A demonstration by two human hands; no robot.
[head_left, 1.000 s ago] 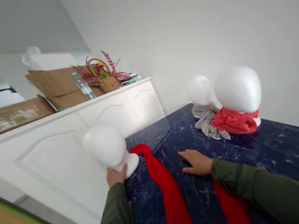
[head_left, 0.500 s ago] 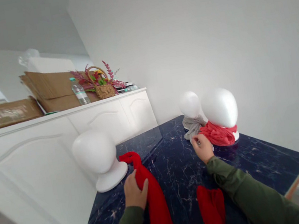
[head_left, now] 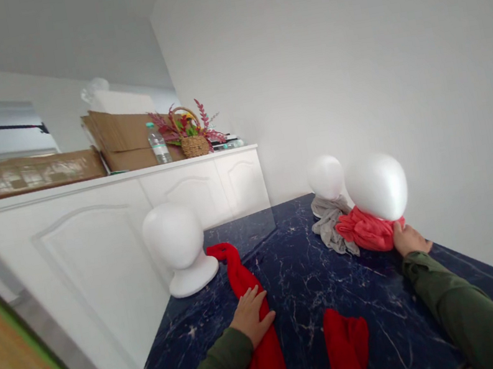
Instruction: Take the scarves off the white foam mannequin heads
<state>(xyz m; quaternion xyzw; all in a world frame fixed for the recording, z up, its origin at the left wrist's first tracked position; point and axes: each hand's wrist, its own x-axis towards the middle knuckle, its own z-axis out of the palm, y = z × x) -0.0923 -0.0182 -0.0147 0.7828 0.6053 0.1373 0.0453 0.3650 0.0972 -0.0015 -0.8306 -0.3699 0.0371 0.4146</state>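
A long red cloth (head_left: 266,357) runs down the dark blue marbled table (head_left: 293,265). My left hand (head_left: 252,316) lies on it with fingers spread. Near the table's right edge, my right hand (head_left: 409,239) has its fingers closed at the coral cloth (head_left: 370,228), which is bunched around the base of a white head form (head_left: 377,186). Behind it, a grey cloth (head_left: 331,221) surrounds the base of another white head form (head_left: 325,177). A bare white head form (head_left: 175,237) stands at the left. The near end of the red cloth (head_left: 344,344) is bunched up.
A white cabinet (head_left: 94,235) stands behind the table, with cardboard boxes (head_left: 125,138), a plastic bottle (head_left: 158,144) and a flower basket (head_left: 195,145) on top. At the far left is a wooden surface with a green edge (head_left: 9,350).
My right hand has moved right, from beside the grey cloth to the coral cloth's right side. My left hand has spread flatter on the red cloth. The view has shifted.
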